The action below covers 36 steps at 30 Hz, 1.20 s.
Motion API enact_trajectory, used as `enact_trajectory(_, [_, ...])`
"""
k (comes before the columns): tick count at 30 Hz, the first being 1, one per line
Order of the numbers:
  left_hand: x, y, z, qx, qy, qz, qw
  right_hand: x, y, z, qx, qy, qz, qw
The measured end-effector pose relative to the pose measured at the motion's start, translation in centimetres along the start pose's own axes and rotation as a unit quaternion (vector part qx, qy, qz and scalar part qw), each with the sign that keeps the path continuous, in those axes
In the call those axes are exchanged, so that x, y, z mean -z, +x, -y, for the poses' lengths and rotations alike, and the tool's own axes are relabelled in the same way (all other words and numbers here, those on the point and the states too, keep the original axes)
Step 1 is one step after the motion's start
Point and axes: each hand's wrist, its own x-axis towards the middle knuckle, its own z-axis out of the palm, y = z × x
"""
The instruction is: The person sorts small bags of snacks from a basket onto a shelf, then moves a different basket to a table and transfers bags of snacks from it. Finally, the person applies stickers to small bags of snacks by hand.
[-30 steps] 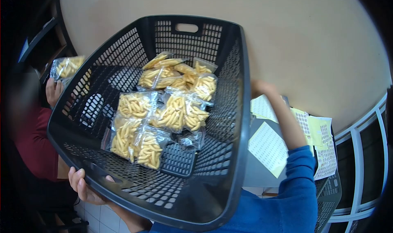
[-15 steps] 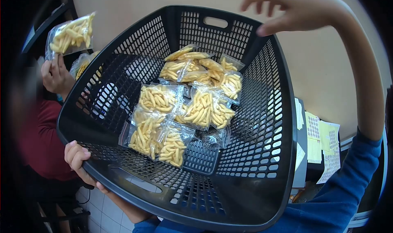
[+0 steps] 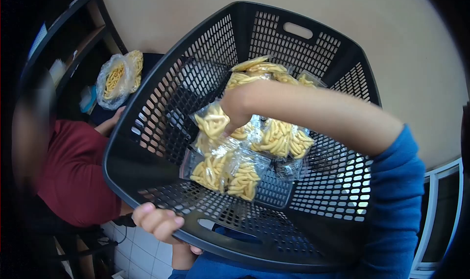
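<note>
A black perforated plastic basket [image 3: 142, 191] is tilted toward me, with several clear bags of pale yellow sticks [image 3: 242, 181] inside. My left hand [image 3: 159, 222] is wrapped round the basket's near rim at the lower left. Inside the basket, my right hand [image 3: 236, 110] is at a bag of yellow sticks [image 3: 211, 122] on the left of the pile. The back of that hand and its wrist hide most of its fingers, so its grip is unclear. A bag with dark contents [image 3: 289, 169] lies at the right of the pile.
On the left is a person in a dark red top [image 3: 78, 173], one hand [image 3: 116, 116] near the basket's side. Beyond it, an open plastic bag of yellow sticks [image 3: 115, 80] stands by a dark shelf rack [image 3: 93, 36]. A beige wall [image 3: 367, 24] rises behind.
My right hand has come down from above the far right rim into the basket. The basket appears shifted right in view. The other person's raised bag is out of sight, their hand lower.
</note>
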Motion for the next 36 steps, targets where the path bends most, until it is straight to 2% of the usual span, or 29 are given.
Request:
enact_trajectory(1, [-0.1,0.3,0.5,-0.032,-0.018,-0.007,0.999,-0.5,0.8,-0.3,-0.046,0.072,0.033,0.996])
enact_trajectory(3, [-2.0,0.2,0.5,-0.037,-0.007,-0.136,0.99,-3.6,3.2,-2.0,-0.08,0.153,-0.048,0.984])
enact_trajectory(4, [-2.9,-0.2,1.2,-0.038,-0.008,-0.137,0.99,-5.1,4.0,-2.6,-0.074,0.192,-0.081,0.975])
enact_trajectory(5, [-3.8,-0.6,2.0,-0.095,-0.036,-0.223,0.969,-6.3,4.0,-2.3,-0.075,0.191,-0.082,0.975])
enact_trajectory(6, [-4.5,-0.7,2.7,-0.152,-0.064,-0.309,0.937,-7.5,3.8,-1.3,-0.059,0.113,-0.179,0.976])
enact_trajectory(7, [-2.4,-0.3,3.3,-0.222,-0.079,-0.162,0.958,-8.6,3.9,-0.5,-0.042,0.033,-0.272,0.961])
enact_trajectory(8, [-1.2,-0.8,3.4,-0.226,-0.047,-0.106,0.967,-9.2,4.4,-0.5,0.113,0.059,-0.325,0.937])
enact_trajectory(9, [-0.7,-1.2,3.5,-0.228,-0.017,-0.049,0.972,-9.8,4.7,-0.2,0.263,0.085,-0.368,0.888])
enact_trajectory(11, [-1.9,-0.8,3.8,-0.245,0.002,-0.088,0.965,-9.7,4.7,3.1,0.278,-0.122,-0.283,0.91])
enact_trajectory(13, [-3.0,-0.4,4.3,-0.283,0.045,-0.15,0.946,-11.2,5.9,5.0,0.276,-0.223,-0.382,0.853])
enact_trajectory(14, [-3.2,-0.2,4.7,-0.304,0.065,-0.177,0.934,-11.5,5.4,5.1,0.28,-0.23,-0.326,0.873])
enact_trajectory(15, [-3.2,-0.1,5.2,-0.325,0.085,-0.204,0.92,-12.0,5.9,5.4,0.277,-0.226,-0.331,0.873])
enact_trajectory(16, [-1.7,-0.9,5.4,-0.304,0.071,-0.13,0.941,-12.6,6.5,5.8,0.243,-0.204,-0.334,0.887])
enact_trajectory(17, [-1.5,-1.3,5.6,-0.305,0.069,-0.13,0.941,-13.1,7.0,6.0,0.211,-0.183,-0.334,0.9])
enact_trajectory(18, [-1.4,-1.1,5.5,-0.31,0.086,-0.122,0.939,-12.7,7.0,5.8,0.215,-0.194,-0.376,0.88])
enact_trajectory(21, [-1.4,-1.4,5.7,-0.309,0.095,-0.108,0.94,-12.6,7.5,4.4,0.19,-0.202,-0.357,0.892])
enact_trajectory(23, [-1.1,-1.7,5.5,-0.299,0.081,-0.095,0.946,-12.2,7.5,2.3,0.183,-0.166,-0.404,0.881])
enact_trajectory(24, [-1.0,-1.9,5.3,-0.293,0.074,-0.089,0.949,-11.5,7.2,1.1,0.174,-0.159,-0.364,0.901])
enact_trajectory(28, [-0.6,-2.3,4.9,-0.276,0.049,-0.068,0.957,-8.0,5.4,-4.8,0.082,-0.228,-0.368,0.898])
enact_trajectory(29, [-0.7,-2.4,4.9,-0.273,0.042,-0.063,0.959,-7.0,4.5,-6.0,0.057,-0.221,-0.329,0.916])
enact_trajectory(31, [-0.7,-2.4,4.6,-0.266,0.029,-0.056,0.962,-7.7,4.2,-9.5,0.02,-0.235,-0.348,0.907])
enact_trajectory(33, [-0.8,-2.4,4.2,-0.256,0.017,-0.049,0.965,-8.7,2.4,-12.8,0.052,-0.246,-0.39,0.886])
enact_trajectory(36, [-0.7,-2.0,3.5,-0.242,0.001,-0.039,0.969,-11.7,-0.3,-17.0,0.019,-0.308,-0.345,0.886])
